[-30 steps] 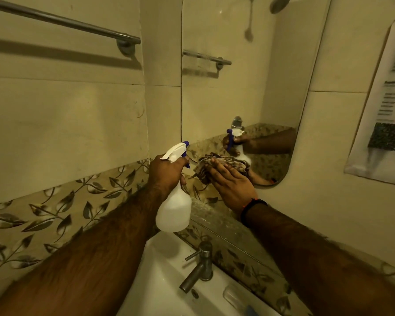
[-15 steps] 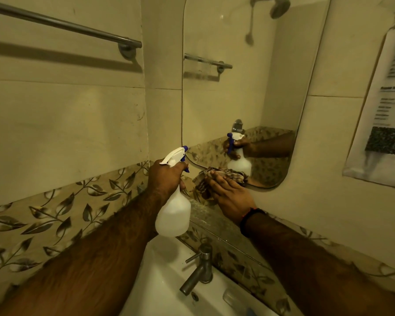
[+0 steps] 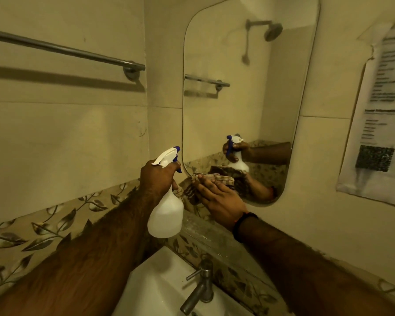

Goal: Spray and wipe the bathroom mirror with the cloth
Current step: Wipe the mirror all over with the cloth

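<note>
A tall mirror (image 3: 233, 106) with rounded corners hangs on the tiled wall ahead. My left hand (image 3: 157, 176) grips the neck of a white spray bottle (image 3: 167, 213) with a blue trigger, held upright just left of the mirror's lower left corner. My right hand (image 3: 219, 197) lies flat on a brown checked cloth (image 3: 192, 190), pressing it against the mirror's bottom left edge. Both hands and the bottle show reflected in the glass.
A white sink (image 3: 155, 290) with a metal tap (image 3: 201, 290) lies below my arms. A stone ledge (image 3: 205, 231) runs under the mirror. A towel rail (image 3: 66, 51) is on the left wall. A printed paper sheet (image 3: 379, 124) is taped to the right.
The view has tilted up, showing more of the mirror. My right hand with the cloth has slid slightly down and left along the mirror's lower edge. The bottle stays held in place.
</note>
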Available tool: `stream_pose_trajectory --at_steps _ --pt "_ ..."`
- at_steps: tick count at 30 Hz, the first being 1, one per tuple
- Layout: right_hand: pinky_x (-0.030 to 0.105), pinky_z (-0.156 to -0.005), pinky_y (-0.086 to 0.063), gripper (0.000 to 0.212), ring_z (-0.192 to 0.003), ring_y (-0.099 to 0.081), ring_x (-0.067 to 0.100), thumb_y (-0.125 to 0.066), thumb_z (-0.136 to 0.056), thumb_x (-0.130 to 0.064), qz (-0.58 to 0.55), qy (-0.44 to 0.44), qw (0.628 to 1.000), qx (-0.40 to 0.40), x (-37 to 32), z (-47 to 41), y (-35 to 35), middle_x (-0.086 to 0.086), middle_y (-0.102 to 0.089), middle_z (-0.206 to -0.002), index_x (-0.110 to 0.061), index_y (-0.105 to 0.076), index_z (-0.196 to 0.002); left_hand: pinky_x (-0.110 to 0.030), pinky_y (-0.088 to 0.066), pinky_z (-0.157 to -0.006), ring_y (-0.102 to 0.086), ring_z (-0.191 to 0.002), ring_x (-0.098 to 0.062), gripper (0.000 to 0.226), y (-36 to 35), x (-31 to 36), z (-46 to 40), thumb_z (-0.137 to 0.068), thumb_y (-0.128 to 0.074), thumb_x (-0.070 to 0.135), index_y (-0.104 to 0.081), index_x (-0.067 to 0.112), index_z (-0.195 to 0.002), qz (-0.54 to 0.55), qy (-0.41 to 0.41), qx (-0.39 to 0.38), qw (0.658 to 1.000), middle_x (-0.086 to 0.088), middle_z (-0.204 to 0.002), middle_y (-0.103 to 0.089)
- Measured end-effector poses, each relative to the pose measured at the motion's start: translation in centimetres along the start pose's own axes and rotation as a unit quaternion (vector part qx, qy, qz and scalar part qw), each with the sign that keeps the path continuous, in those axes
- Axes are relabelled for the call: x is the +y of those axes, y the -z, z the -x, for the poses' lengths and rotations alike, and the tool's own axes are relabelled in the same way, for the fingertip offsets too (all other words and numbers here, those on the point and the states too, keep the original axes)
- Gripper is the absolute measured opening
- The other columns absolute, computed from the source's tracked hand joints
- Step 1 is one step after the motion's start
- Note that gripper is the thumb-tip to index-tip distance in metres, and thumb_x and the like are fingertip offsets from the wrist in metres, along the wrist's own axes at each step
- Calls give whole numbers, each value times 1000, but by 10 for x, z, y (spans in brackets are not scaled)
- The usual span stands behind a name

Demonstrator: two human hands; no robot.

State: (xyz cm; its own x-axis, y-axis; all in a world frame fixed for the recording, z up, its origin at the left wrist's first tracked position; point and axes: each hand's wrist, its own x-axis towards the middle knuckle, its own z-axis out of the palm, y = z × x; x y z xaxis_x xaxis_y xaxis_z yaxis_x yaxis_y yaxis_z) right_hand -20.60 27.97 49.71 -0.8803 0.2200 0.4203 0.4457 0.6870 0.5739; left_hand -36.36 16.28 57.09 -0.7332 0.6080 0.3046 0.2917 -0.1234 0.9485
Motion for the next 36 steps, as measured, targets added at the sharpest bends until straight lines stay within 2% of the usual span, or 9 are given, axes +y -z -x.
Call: stream_pose_trajectory --at_steps 4,8,13,16,21,25,30,33,36 --pt "42 -115 2 58 -147 -9 29 -39 -93 -16 37 -22 997 63 32 -34 32 8 -18 -159 -18 -25 -150 -31 -52 -58 -59 -44 -23 41 6 18 -9 -87 -72 28 -62 10 -123 8 -10 4 1000 -14 -61 -66" --pt "42 -115 -3 58 -145 -21 30 -44 -88 -12 102 -30 986 132 72 -76 75 9 -32 -155 -16 -37 -145 -40 -58 -74 -61 -46 -25 42 8 39 -20 -85 -71 31 -65 9 -120 17 -29 14 999 -14 -53 -65" --pt "41 -115 -3 58 -146 -18 29 -38 -90 -8 150 -54 965 207 117 -121 129 9 -29 -156 -15 -33 -147 -27 -47 -58 -59 -40 -18 34 8 69 -32 -84 -71 29 -71 11 -113 27 -54 15 998 -12 -54 -66" --pt "41 -115 -5 60 -145 -19 29 -43 -89 -6 169 -64 954 240 141 -144 157 9 -29 -156 -16 -33 -147 -26 -46 -56 -59 -41 -18 35 6 84 -41 -84 -71 27 -71 9 -114 33 -65 17 997 -11 -58 -67" --pt "43 -117 -7 63 -147 -14 30 -45 -89 -3 181 -81 948 251 175 -174 196 9 -23 -158 -16 -29 -148 -30 -51 -61 -60 -45 -22 38 0 96 -58 -85 -72 25 -66 9 -120 42 -84 16 995 -16 -78 -72" --pt "46 -117 -8 59 -147 -13 32 -44 -91 -2 183 -106 945 250 197 -192 213 10 -22 -158 -17 -34 -146 -32 -52 -58 -60 -43 -20 38 -1 94 -68 -84 -73 25 -64 12 -119 55 -86 7 995 -16 -84 -74" --pt "50 -118 -14 56 -146 -14 33 -47 -92 -5 181 -135 945 236 215 -206 226 11 -24 -157 -16 -35 -145 -34 -55 -62 -60 -42 -20 29 1 87 -78 -86 -72 27 -63 16 -111 48 -85 8 995 -13 -68 -69" --pt "47 -118 -9 55 -146 -11 33 -43 -93 -4 184 -145 946 225 220 -208 227 13 -21 -158 -12 -32 -146 -36 -57 -66 -60 -45 -22 22 2 83 -84 -87 -72 26 -59 20 -104 49 -86 9 995 -13 -65 -68" --pt "48 -119 -7 57 -146 -10 35 -43 -91 -6 206 -146 945 209 220 -209 222 15 -20 -158 -11 -32 -146 -30 -53 -60 -59 -43 -20 26 2 81 -89 -88 -71 26 -57 20 -108 48 -87 14 995 -13 -67 -68"
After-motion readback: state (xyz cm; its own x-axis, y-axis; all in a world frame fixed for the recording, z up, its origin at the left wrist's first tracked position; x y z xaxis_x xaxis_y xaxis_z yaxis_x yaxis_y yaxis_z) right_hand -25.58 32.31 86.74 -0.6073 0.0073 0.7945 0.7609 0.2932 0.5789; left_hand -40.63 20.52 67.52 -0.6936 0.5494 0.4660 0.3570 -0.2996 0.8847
